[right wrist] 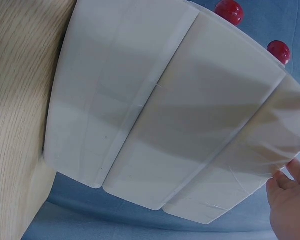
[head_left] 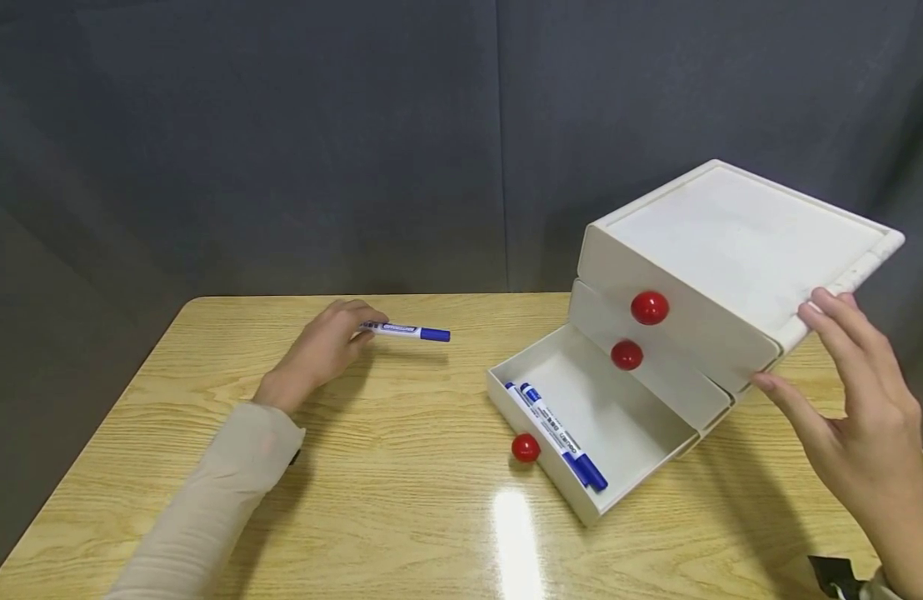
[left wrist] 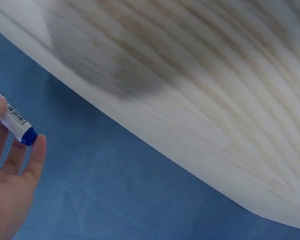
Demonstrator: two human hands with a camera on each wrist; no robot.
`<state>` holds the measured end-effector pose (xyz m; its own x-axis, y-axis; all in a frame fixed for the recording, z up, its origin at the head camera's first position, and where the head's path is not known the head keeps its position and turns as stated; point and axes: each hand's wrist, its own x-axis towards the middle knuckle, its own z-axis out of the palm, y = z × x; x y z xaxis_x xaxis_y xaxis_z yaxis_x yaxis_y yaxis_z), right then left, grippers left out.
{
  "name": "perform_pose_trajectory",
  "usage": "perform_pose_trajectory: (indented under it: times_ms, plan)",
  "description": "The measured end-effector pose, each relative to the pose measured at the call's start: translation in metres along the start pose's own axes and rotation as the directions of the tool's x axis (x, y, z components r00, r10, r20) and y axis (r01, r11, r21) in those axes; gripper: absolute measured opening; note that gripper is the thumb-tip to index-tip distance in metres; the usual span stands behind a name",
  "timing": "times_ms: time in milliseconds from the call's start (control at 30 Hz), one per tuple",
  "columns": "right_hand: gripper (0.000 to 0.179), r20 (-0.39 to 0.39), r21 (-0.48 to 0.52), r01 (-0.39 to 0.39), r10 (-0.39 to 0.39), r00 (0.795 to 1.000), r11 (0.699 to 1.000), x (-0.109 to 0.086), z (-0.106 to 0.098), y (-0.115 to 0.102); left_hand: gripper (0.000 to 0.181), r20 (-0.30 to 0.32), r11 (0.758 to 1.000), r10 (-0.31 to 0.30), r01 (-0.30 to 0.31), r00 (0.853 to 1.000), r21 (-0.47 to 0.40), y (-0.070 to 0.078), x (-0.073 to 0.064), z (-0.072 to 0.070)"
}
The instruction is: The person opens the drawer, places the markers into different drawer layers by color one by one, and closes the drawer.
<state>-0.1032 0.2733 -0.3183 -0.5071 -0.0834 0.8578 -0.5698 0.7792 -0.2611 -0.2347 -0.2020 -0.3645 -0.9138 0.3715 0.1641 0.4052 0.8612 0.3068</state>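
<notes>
My left hand point(head_left: 322, 350) pinches a white marker with a blue cap point(head_left: 409, 332) by its rear end, the cap pointing right, above the table. In the left wrist view the marker's blue end point(left wrist: 29, 136) shows beside the fingertips. At the right stands a white three-drawer box point(head_left: 746, 242) with red round knobs. Its bottom drawer point(head_left: 619, 392) is pulled out, and two blue-capped markers point(head_left: 555, 433) lie side by side along the drawer's front wall. My right hand point(head_left: 866, 408) rests on the box's near right edge, fingers extended on top and thumb at the front corner.
The wooden table point(head_left: 401, 483) carries the box on its right side. A red knob point(head_left: 526, 448) sticks out from the drawer front. Behind the table hangs a dark grey curtain point(head_left: 319, 150).
</notes>
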Motion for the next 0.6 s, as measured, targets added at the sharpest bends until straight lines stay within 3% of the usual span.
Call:
perform_pose_trajectory:
  times_ms: [600]
  plan:
    - [0.08,0.022,-0.006,0.002,-0.002,1.0,1.0,0.0,-0.001,0.002,0.027,-0.095,0.987,0.157,-0.158,0.983,-0.006,0.038,0.005,-0.007]
